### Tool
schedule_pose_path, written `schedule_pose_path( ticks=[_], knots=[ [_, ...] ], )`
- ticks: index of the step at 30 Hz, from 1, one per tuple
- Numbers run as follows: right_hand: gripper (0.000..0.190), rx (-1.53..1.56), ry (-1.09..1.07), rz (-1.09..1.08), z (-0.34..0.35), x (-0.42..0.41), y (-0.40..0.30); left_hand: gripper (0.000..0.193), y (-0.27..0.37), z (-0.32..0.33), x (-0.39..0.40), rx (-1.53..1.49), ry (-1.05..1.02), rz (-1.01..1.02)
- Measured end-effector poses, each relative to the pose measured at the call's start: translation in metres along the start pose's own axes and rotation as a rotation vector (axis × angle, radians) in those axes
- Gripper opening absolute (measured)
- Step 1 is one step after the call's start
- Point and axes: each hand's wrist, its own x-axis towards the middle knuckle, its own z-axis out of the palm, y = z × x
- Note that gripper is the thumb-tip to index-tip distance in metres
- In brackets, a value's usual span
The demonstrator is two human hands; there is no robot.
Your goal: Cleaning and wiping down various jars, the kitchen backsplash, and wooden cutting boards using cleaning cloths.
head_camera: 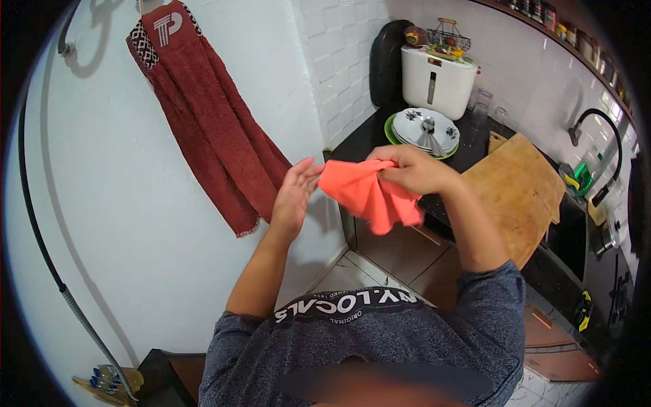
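A bright coral cloth (368, 196) hangs in loose folds from my right hand (414, 170), whose fingers pinch it near its upper edge. Its lower edge is slightly blurred. My left hand (295, 196) is raised at the cloth's left end with the fingers apart; whether a fingertip touches the fabric I cannot tell. Behind my left hand, a dark red towel (208, 112) hangs on the white wall. Just beyond my right hand, a stack of plates (407, 124) with metal spoons (430, 135) on top rests on the black countertop (351, 124).
A wooden cutting board (513, 193) lies to the right, beside the sink (567, 249) and its black faucet (608, 119). At the back corner stands a white container (435, 84) near several drinking glasses (480, 107). A shelf (569, 43) with jars runs along the upper right.
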Motion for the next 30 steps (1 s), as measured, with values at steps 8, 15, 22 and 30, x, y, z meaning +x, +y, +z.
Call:
schedule_pose_path(
  ticks=[8,15,22,30],
  knots=[
    [0.025,-0.599,-0.095,-0.148,-0.067,0.083,0.005,0.046,0.006,0.019,0.090,0.684,-0.251,-0.242],
    [0.018,-0.667,0.227,-0.109,-0.089,0.114,0.054,0.047,-0.016,0.037,0.144,-0.042,0.068,-0.556],
    [0.043,-0.524,0.501,-0.088,-0.090,0.125,0.041,0.054,-0.008,0.049,0.175,-0.317,0.166,-0.010],
    [0.037,1.134,0.195,-0.113,-0.056,0.178,0.107,0.049,0.027,0.038,0.191,0.456,0.177,0.144]
  ],
)
